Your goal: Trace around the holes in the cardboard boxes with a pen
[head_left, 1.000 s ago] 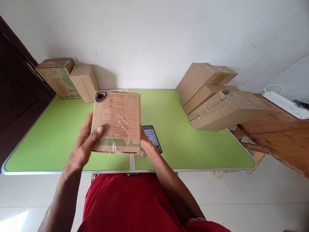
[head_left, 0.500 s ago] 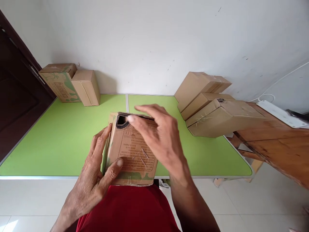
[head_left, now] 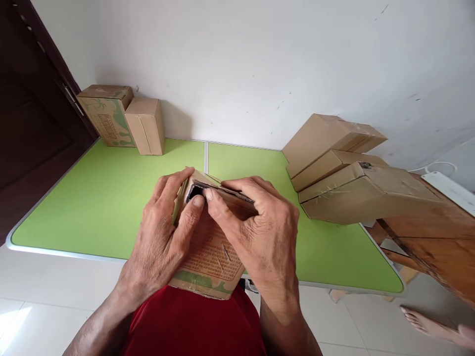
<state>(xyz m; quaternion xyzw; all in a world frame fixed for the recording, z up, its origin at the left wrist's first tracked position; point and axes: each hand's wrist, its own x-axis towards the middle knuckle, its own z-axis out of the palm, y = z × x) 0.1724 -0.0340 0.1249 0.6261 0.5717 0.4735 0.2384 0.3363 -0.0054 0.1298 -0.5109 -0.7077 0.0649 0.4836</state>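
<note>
A worn cardboard box [head_left: 211, 262] with brown print and green patches is tilted between my two hands, over the table's near edge. It has a dark-rimmed hole in one upper corner. My left hand [head_left: 159, 232] grips the box's left side, its thumb beside the hole. My right hand [head_left: 260, 227] pinches the top edge, thumb tip at the hole and fingers over the far side. Both hands are closed on the box. The inside of the hole is too dark to make out.
On the green table [head_left: 92, 207], a printed carton [head_left: 107, 118] and a plain box [head_left: 148, 128] stand at the back left. Several cardboard boxes [head_left: 345, 193] lean at the right. Beyond is a wooden surface [head_left: 415, 232] with a white power strip [head_left: 449, 190]. A bare foot [head_left: 426, 324] shows lower right.
My right hand has come down onto the box's top edge and closed there. My left hand has slid up, its thumb now at the hole. The view has turned slightly.
</note>
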